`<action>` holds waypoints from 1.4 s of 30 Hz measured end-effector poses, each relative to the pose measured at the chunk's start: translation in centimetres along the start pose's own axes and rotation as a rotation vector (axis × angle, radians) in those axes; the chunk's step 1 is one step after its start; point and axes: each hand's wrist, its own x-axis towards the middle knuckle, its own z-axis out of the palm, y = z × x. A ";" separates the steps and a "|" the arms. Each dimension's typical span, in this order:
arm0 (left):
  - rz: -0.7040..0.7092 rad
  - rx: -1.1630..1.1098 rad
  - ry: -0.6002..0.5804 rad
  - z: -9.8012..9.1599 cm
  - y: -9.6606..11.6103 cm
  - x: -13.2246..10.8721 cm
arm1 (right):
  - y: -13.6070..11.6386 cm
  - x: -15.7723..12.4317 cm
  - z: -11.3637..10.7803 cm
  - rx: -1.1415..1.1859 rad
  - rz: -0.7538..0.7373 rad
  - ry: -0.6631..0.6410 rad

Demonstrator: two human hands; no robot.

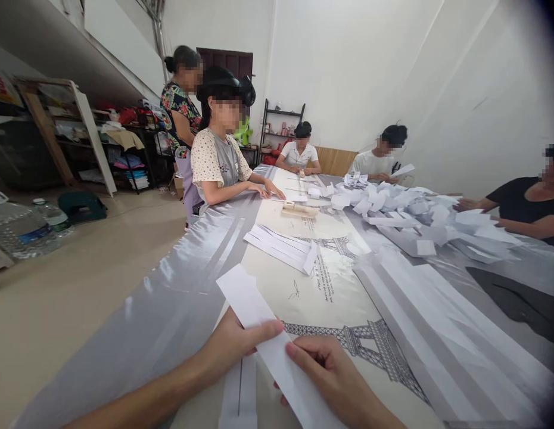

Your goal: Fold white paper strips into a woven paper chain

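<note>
Both hands hold a long white paper strip [277,351] above the near end of the table. My left hand [235,339] grips its left edge, thumb on top. Lower on the strip, my right hand [324,363] pinches the right edge between thumb and curled fingers. Another white strip with a dark line [239,393] lies beneath, on the printed tablecloth [348,286]. Farther forward rests a small stack of white strips [281,247]. Long folded white sheets [438,333] spread out to the right of my right hand.
A big heap of white paper pieces [406,208] covers the table's far right. A light-coloured wooden object [299,210] sits mid-table. Several people are around the table, one standing. A dark flat item [518,301] lies at right; water bottles [24,229] stand on the left floor.
</note>
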 end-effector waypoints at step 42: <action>0.136 -0.031 0.212 -4.1 0.1 3.3 | 0.4 0.1 -1.0 0.041 0.084 -0.004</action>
